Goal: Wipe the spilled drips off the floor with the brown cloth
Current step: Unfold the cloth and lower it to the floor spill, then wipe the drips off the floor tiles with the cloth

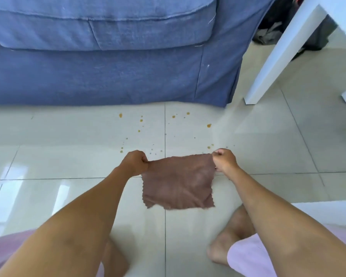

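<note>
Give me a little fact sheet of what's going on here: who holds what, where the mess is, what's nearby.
Left hand: pinches the cloth's upper left corner
Right hand: pinches its upper right corner
Brown cloth: spread flat between the hands, lower edge hanging free
Drips: orange-brown spots scattered on the floor, beyond the cloth, unwiped
Sofa: blue, just behind the drips
Table leg: white, right of the sofa
</note>
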{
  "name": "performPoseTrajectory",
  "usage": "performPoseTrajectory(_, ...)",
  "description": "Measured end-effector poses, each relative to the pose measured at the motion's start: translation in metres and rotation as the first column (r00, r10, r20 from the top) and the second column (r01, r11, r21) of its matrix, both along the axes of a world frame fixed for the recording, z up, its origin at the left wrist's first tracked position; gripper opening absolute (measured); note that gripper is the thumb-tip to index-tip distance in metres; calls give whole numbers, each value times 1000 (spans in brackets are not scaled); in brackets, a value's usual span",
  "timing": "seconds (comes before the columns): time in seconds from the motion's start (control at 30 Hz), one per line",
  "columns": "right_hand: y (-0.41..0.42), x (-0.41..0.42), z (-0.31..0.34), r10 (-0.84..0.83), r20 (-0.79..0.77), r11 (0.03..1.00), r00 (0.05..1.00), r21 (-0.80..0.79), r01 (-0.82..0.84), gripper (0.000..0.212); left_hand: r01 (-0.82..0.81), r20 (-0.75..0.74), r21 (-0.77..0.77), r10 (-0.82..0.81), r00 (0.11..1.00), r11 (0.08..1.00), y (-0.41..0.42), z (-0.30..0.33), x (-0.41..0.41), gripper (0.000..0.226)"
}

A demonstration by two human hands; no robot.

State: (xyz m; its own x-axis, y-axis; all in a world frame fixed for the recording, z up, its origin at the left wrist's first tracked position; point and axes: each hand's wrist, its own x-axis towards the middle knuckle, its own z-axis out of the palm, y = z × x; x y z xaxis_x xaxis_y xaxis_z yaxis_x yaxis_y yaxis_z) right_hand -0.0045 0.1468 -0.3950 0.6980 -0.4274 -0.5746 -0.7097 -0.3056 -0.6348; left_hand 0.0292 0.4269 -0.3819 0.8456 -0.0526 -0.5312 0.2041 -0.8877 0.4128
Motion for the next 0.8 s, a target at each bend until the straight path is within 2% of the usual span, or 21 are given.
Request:
performPoseTrajectory(0.07,5,8,-17,-53,2,999,999,5,53,19,-68,28,-3,68,997,998,0,-24,2,21)
performPoseTrajectory(0.17,20,16,-39,-44,72,993,996,-110,52,23,-148,154,0,146,977,989,6,-49,3,27)
performPoseTrajectory(0.23,36,11,-52,47,186,961,981,-278,7,35,-159,241,70,137,961,985,15,-63,1,38)
performPoseTrajectory(0.3,59,-3,-67,239,284,858,928,-510,-65,48,-193,308,139,143,941,971,26,-75,-8,49)
performPoseTrajectory(0.37,93,-24,-83,436,162,729,885,-640,-242,64,-256,331,170,190,924,952,37,-89,-19,57)
performPoseTrajectory(0.4,112,-35,-90,498,71,689,864,-638,-344,71,-295,317,174,230,920,940,40,-97,-24,60)
performPoseTrajectory(0.47,144,-52,-103,543,-67,666,837,-573,-478,81,-383,276,170,329,903,908,40,-109,-31,63)
performPoseTrajectory(0.53,161,-61,-119,513,-162,682,843,-519,-515,86,-468,245,152,425,871,871,39,-117,-31,65)
performPoseTrajectory(0.63,147,-66,-131,424,-191,687,885,-569,-452,82,-546,224,143,510,830,826,46,-127,-24,67)
performPoseTrajectory(0.8,70,-53,-136,250,-161,692,955,-660,-293,76,-520,264,205,465,845,829,50,-149,-21,67)
